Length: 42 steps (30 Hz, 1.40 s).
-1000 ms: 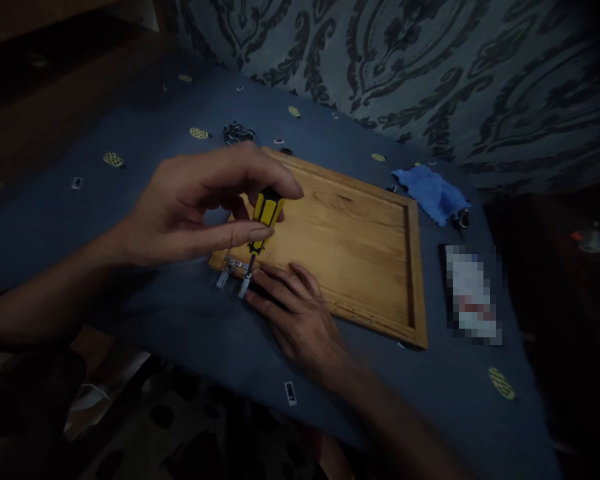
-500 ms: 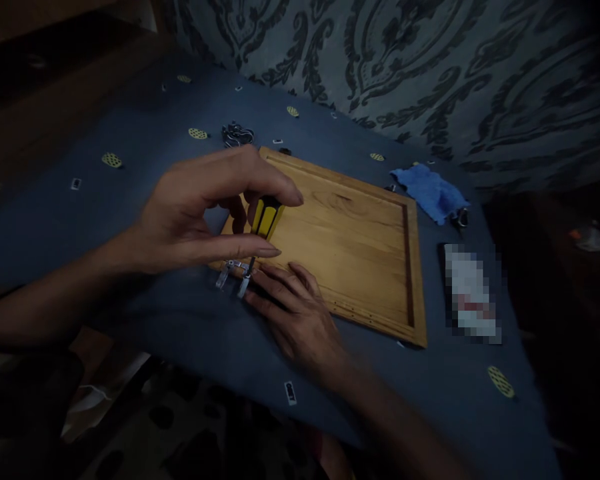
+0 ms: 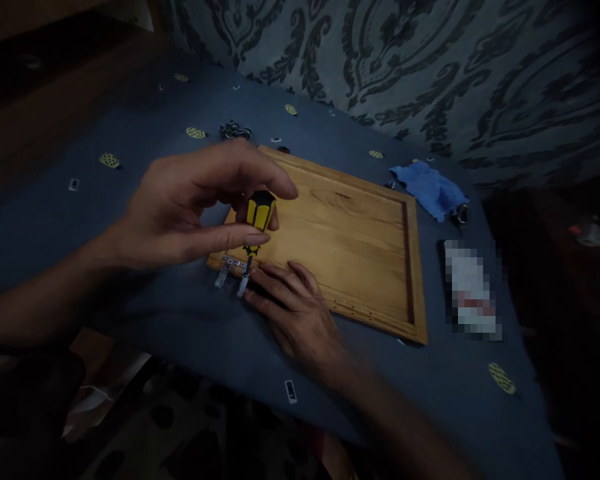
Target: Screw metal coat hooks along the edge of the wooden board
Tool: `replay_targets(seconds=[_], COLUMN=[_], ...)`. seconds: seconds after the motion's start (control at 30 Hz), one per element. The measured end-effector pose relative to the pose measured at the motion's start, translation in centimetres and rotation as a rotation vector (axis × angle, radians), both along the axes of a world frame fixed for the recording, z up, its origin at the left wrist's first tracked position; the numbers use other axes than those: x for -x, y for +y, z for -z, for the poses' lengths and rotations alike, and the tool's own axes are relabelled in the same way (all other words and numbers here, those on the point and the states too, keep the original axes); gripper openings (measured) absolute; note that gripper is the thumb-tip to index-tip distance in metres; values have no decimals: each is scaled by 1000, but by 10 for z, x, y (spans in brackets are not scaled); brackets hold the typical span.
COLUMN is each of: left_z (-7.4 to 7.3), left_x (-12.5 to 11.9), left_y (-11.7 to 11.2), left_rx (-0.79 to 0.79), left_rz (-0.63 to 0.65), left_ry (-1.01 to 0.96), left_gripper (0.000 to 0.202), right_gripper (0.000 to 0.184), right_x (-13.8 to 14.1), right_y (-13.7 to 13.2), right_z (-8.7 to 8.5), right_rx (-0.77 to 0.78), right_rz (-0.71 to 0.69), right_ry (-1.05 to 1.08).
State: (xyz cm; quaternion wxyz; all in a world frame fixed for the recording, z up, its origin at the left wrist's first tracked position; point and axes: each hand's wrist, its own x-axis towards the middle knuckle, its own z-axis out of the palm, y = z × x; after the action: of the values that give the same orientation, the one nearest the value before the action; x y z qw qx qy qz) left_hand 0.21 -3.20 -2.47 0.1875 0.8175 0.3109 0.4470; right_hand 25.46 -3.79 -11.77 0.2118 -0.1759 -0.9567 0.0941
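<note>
My left hand [image 3: 190, 203] pinches the yellow and black handle of a short screwdriver [image 3: 258, 215], which stands upright with its tip down on a small metal bracket [image 3: 233, 270] at the near left corner of a wooden board [image 3: 350, 247]. My right hand [image 3: 293, 310] lies flat with fingers stretched out, pressing on the board's near edge right beside the bracket. The screwdriver's tip is partly hidden by my fingers.
The board lies on a dark blue patterned cloth [image 3: 130, 193] over a table. A crumpled blue rag [image 3: 430, 190] sits at the board's far right corner, a blurred-out flat object [image 3: 470, 290] to its right, and a small metal tangle [image 3: 236, 130] behind. A patterned wall stands behind.
My left fingers have shifted round the screwdriver handle, which has turned a little in place. My right hand and the board have stayed put.
</note>
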Motion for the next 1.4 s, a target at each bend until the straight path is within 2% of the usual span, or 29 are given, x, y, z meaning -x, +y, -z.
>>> replay_targets(seconds=[0.13, 0.27, 0.47, 0.7, 1.1, 1.27, 1.4], left_z=[-2, -3, -7, -2, 0, 1, 2], left_x=[1, 0, -1, 0, -1, 0, -3], left_y=[-2, -3, -5, -2, 0, 6, 4], left_rx=[57, 49, -41, -1, -3, -136, -149], left_rz=[50, 42, -142, -27, 6, -32, -85], left_ry=[-10, -18, 0, -20, -2, 108, 66], left_gripper=[26, 25, 30, 27, 31, 34, 27], right_gripper=[34, 34, 35, 35, 35, 37, 37], right_x=[0, 0, 0, 0, 1, 1, 1], right_y=[0, -1, 0, 0, -1, 0, 0], right_z=[1, 1, -1, 1, 0, 1, 2], right_rx=[9, 13, 13, 11, 23, 19, 16], right_rz=[3, 2, -4, -7, -1, 5, 5], right_ry=[-1, 10, -10, 2, -8, -27, -27])
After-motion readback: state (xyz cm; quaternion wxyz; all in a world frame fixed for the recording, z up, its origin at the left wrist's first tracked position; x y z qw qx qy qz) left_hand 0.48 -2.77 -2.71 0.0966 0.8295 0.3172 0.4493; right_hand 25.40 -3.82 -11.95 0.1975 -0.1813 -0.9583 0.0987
